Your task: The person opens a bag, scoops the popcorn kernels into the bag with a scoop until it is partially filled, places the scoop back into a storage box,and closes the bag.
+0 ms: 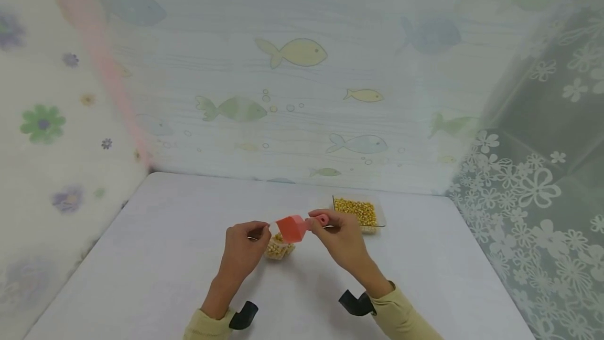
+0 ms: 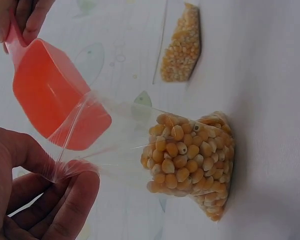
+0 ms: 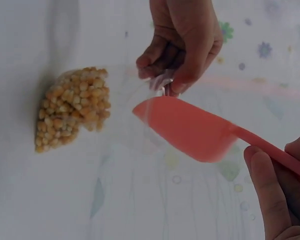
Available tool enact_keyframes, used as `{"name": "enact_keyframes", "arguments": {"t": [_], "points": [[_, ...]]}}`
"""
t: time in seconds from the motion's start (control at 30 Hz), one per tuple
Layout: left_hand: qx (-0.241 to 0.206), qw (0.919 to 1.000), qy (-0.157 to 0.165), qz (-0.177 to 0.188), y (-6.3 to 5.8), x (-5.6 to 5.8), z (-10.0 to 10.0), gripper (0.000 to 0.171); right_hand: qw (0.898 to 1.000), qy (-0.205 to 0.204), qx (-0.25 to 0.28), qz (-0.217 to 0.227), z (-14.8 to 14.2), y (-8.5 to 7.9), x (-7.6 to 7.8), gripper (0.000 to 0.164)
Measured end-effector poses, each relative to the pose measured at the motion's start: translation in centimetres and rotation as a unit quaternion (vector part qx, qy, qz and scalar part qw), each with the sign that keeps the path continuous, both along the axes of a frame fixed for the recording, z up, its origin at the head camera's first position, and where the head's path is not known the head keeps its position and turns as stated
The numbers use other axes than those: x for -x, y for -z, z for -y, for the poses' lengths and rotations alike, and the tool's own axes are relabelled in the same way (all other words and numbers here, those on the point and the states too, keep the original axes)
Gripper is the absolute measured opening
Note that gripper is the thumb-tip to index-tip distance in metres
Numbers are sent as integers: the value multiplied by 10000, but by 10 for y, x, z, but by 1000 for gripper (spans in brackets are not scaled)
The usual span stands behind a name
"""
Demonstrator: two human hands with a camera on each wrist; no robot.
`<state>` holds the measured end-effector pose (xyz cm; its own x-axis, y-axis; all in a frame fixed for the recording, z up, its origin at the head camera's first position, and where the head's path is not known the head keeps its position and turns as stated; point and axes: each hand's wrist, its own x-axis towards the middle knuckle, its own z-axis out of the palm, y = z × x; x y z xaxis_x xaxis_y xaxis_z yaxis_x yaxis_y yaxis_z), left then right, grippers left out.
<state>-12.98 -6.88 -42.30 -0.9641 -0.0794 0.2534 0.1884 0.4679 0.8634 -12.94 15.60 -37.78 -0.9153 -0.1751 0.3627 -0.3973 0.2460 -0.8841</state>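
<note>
One scoop (image 2: 45, 90), pinched by the right hand (image 1: 342, 240), slants lip-down into the bag (image 2: 121, 131) above the corn (image 2: 182, 157), just beside the left hand (image 1: 241, 251) pinching the plastic.

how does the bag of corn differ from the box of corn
The bag is thin and wrinkled; the box has straight edges. The left hand grips the bag's mouth; the box stands unheld. The bag is nearer than the box. Both are see-through and hold corn.
</note>
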Motion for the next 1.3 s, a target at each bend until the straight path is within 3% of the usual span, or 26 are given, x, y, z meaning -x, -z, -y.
{"name": "enact_keyframes", "arguments": {"t": [0.17,0.3,0.53,0.63,0.87,1.13,1.3], "points": [[14,10000,-14,92,1,0,0,14,9979,206,507,359,-14,7,1,17],[97,9998,-52,159,1,0,1,15,9903,537,1107,641,-35,14,3,20],[61,9999,-36,132,0,0,1,14,9679,1481,1672,1150,-84,18,7,27],[19,9999,-20,133,0,0,0,14,9597,1943,1729,1067,-104,23,11,29],[27,9999,-42,106,2,-2,1,14,9584,2703,904,128,-134,48,24,19],[3,9999,-32,105,4,-2,2,14,9558,2915,279,-267,-143,59,31,20],[-55,10000,9,76,1,-4,0,13,9505,2995,-526,-643,-144,58,32,14]]}}
